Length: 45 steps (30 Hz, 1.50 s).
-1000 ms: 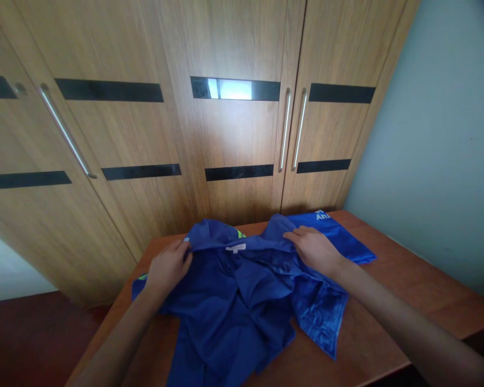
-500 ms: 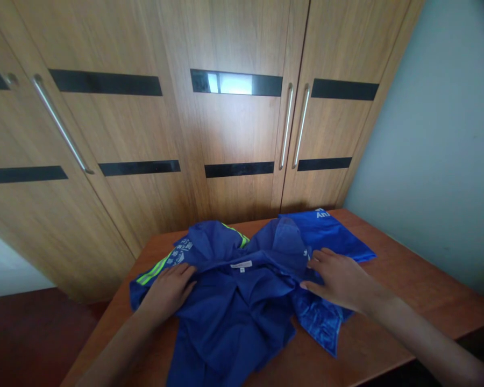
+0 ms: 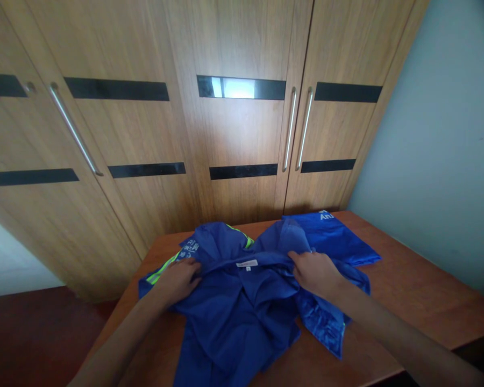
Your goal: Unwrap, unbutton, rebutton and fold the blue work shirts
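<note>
A crumpled blue shirt (image 3: 242, 312) with neon-green stripes and a white neck label lies on the wooden table (image 3: 407, 301). My left hand (image 3: 179, 279) grips the fabric at the shirt's left shoulder, fingers curled into the cloth. On the right side of the collar, my right hand (image 3: 314, 271) pinches the fabric with its fingers closed. A second, shinier blue garment (image 3: 339, 242) with white lettering lies flat behind the shirt at the right, partly under it.
A wooden wardrobe (image 3: 234, 123) with dark glass strips and long metal handles stands directly behind the table. A pale wall (image 3: 447, 150) runs along the right. The dark red floor (image 3: 32, 333) shows at the left of the table.
Both hands have closed on the shirt near the collar; the right hand moved left and back from the shirt's right side. The view shifted slightly.
</note>
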Tool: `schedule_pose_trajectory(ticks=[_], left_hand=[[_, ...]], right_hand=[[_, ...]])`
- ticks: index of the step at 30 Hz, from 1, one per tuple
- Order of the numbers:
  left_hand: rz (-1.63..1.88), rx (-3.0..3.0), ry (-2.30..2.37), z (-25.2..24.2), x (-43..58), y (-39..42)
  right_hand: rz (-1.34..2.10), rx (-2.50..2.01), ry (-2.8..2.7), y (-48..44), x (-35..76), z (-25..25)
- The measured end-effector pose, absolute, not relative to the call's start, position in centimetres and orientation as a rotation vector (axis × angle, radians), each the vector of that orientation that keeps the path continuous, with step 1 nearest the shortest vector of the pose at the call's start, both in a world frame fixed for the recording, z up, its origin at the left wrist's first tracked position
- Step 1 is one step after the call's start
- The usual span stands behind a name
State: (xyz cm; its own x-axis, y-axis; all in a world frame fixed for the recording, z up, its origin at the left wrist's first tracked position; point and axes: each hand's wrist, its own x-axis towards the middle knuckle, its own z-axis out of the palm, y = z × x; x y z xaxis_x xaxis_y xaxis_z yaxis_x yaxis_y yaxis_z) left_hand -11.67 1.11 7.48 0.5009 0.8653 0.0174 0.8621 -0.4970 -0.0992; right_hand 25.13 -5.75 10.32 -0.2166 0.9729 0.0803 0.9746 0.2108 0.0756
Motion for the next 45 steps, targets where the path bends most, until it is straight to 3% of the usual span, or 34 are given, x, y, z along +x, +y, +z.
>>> schedule_pose_trajectory(ticks=[10, 36, 45], left_hand=[[-0.107, -2.619, -1.582, 8.9, -11.1, 1.5], [-0.102, -2.632, -1.311, 6.6, -6.0, 2.3], [-0.134, -2.373, -1.438, 11.3, -5.6, -0.7]], right_hand=[[-0.180, -2.033, -2.193, -5.6, 27.6, 14.2], [-0.102, -1.944, -2.173, -6.5, 29.2, 14.3], [-0.295, -2.090, -2.210, -7.4, 29.5, 14.0]])
